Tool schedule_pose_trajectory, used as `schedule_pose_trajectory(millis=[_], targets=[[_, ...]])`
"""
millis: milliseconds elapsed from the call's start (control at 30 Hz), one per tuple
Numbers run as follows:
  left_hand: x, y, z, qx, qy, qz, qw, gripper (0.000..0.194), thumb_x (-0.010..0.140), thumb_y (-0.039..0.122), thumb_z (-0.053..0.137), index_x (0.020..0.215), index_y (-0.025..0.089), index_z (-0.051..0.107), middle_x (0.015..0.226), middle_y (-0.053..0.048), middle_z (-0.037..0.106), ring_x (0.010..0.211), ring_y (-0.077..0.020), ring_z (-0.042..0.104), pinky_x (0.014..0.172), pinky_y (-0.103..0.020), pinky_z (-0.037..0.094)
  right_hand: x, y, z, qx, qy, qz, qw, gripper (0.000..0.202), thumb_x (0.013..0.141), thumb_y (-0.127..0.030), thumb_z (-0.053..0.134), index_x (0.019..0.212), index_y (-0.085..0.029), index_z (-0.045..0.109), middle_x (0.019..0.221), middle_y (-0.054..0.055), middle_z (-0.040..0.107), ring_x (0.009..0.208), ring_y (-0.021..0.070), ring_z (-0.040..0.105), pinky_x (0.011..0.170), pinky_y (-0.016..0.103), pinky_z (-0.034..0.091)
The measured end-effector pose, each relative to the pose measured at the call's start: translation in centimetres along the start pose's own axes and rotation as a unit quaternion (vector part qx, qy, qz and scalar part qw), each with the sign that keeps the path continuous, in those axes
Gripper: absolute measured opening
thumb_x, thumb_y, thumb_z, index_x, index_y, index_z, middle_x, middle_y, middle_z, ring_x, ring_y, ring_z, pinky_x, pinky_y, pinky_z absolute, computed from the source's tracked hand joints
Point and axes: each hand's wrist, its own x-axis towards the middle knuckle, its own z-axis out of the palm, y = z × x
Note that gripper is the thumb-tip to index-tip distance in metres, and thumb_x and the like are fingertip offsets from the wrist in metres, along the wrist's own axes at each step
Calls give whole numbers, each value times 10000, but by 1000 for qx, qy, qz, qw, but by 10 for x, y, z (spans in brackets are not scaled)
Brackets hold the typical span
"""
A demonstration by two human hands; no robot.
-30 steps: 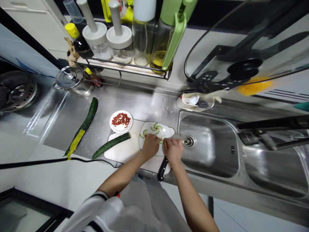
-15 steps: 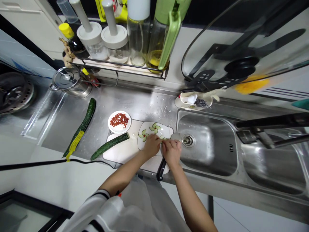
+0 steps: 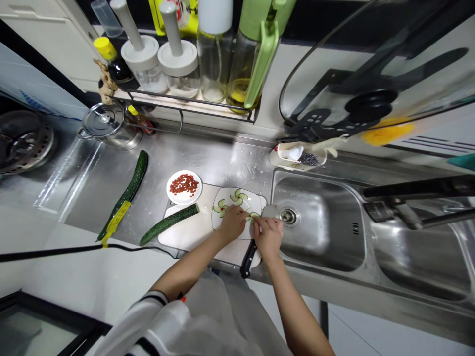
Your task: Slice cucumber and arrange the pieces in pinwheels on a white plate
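A white plate (image 3: 218, 225) rests on the white cutting board (image 3: 185, 232), with thin green-edged cucumber slices (image 3: 238, 197) arranged on it in curved pinwheels. My left hand (image 3: 233, 222) reaches over the plate's front part, fingers curled and their tips at a cucumber slice (image 3: 254, 214). From the right, my right hand (image 3: 267, 235) closes its fingertips on the same slice at the plate's edge. Below my right hand lies a knife with a black handle (image 3: 248, 259); its blade is mostly covered. A cut piece of cucumber (image 3: 168, 225) lies across the board's left edge.
A white dish of small red berries (image 3: 184, 187) stands behind the board. A long cucumber (image 3: 131, 185) with a yellow label lies to the left, near a steel pot (image 3: 106, 126). The sink (image 3: 319, 222) is at the right. Jars and an oil bottle (image 3: 243, 74) fill the back shelf.
My right hand has shifted slightly right and down, showing more of the slice between my hands. The left hand has stayed almost in place.
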Motion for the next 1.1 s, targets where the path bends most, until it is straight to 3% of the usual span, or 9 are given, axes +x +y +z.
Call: schedule_pose_trajectory(millis=[233, 367, 500, 600, 733, 833, 1100], targets=[[-5, -7, -20, -18, 41, -19, 999, 244, 796, 130, 535, 970, 211, 686, 906, -63, 606, 885, -190, 527, 816, -355, 435, -3, 4, 0, 7, 3, -4, 1000, 222, 870, -292, 499, 897, -208, 703, 865, 58, 644, 897, 215, 428, 802, 339, 313], [-14, -24, -51, -10, 104, -71, 992, 228, 822, 155, 520, 960, 207, 694, 885, -59, 634, 870, -182, 547, 798, -328, 444, -4, 3, -2, 18, 8, -3, 1000, 224, 868, -285, 499, 894, -201, 705, 868, 62, 647, 897, 211, 440, 814, 342, 317], [-27, -56, -89, 48, 179, -177, 967, 243, 828, 192, 507, 992, 193, 686, 900, -71, 667, 875, -209, 563, 837, -350, 434, -4, 0, -4, 24, 22, -13, 999, 225, 871, -274, 494, 863, -198, 706, 843, 59, 647, 873, 202, 444, 824, 338, 326], [-35, -84, -110, 111, 161, -266, 944, 262, 830, 235, 492, 996, 191, 690, 915, -84, 671, 900, -237, 568, 850, -366, 425, -5, -3, -3, 28, 34, -24, 999, 215, 869, -280, 507, 846, -200, 706, 823, 56, 644, 874, 202, 448, 803, 326, 341], [-38, -110, -119, 156, 90, -328, 927, 284, 819, 250, 479, 982, 184, 703, 933, -107, 666, 926, -240, 573, 874, -362, 410, -5, -7, 0, 40, 38, -41, 998, 208, 869, -275, 513, 854, -207, 709, 823, 57, 643, 857, 194, 464, 802, 327, 361], [-37, -116, -117, 156, 62, -336, 927, 279, 819, 277, 482, 958, 204, 712, 908, -96, 670, 919, -230, 574, 881, -348, 403, -4, -9, 2, 47, 38, -53, 997, 203, 864, -275, 518, 862, -210, 709, 838, 58, 649, 850, 193, 471, 808, 333, 368], [-32, -120, -115, 127, 59, -347, 928, 250, 797, 274, 498, 882, 206, 724, 869, -75, 684, 884, -210, 589, 861, -316, 416, -5, -12, 3, 54, 31, -56, 996, 202, 866, -279, 527, 874, -206, 715, 852, 60, 657, 856, 191, 477, 803, 327, 381]])
